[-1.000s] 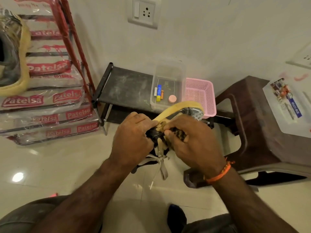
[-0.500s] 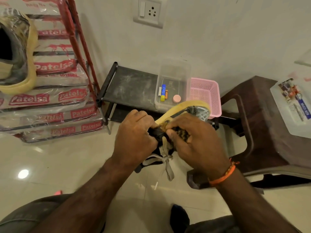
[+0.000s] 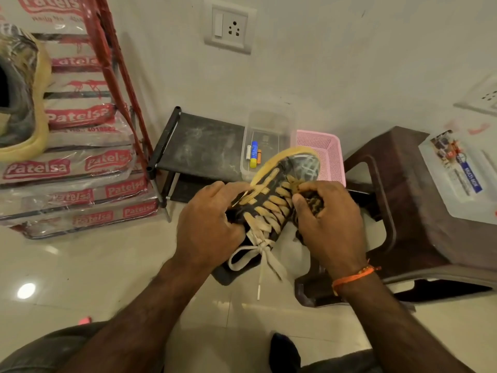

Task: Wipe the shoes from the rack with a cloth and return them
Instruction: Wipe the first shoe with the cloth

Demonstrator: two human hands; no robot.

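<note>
Rotated since the earlier frames, the dark lace-up sneaker with yellowed rubber sole [image 3: 279,200] now shows its full row of beige laces, toe raised toward the pink perforated plastic basket [image 3: 326,152]. Left hand [image 3: 212,224] grips the heel side; right hand [image 3: 328,227] pinches a dark patterned cloth [image 3: 313,204] against the upper. Shoe is held in the air before the low black shoe rack [image 3: 199,149]. Likely light, soft-sided, stiff-soled; best held by sole and heel.
</note>
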